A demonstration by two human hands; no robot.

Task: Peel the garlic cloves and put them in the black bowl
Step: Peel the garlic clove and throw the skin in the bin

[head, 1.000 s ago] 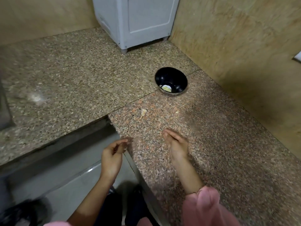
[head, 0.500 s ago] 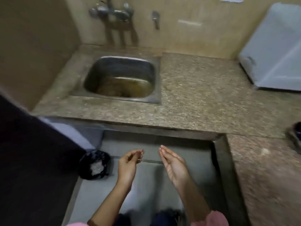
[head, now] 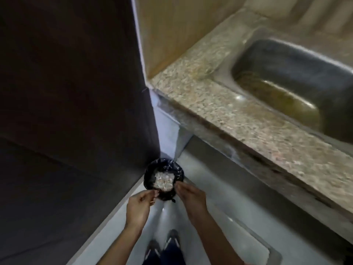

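A small bin lined with a black bag [head: 148, 177] stands on the floor in the corner, holding a heap of pale garlic peels [head: 164, 181]. My left hand [head: 139, 205] is at the bin's near-left rim, its fingers curled and pinching a small pale scrap of peel [head: 152, 201]. Just above the near-right rim is my right hand [head: 191, 197], fingers stretched toward the bin and holding nothing that I can see. Neither the black bowl nor any garlic clove is in view.
A dark panel [head: 76, 92] fills the left side, right against the bin. The granite counter [head: 210, 104] with a steel sink [head: 286, 79] runs along the right. My shoes [head: 164, 243] stand on the grey floor below my hands.
My view has swung left and down from the counter and black bowl to the floor bin. Both hands have come down over the bin, the left still pinching the scrap.
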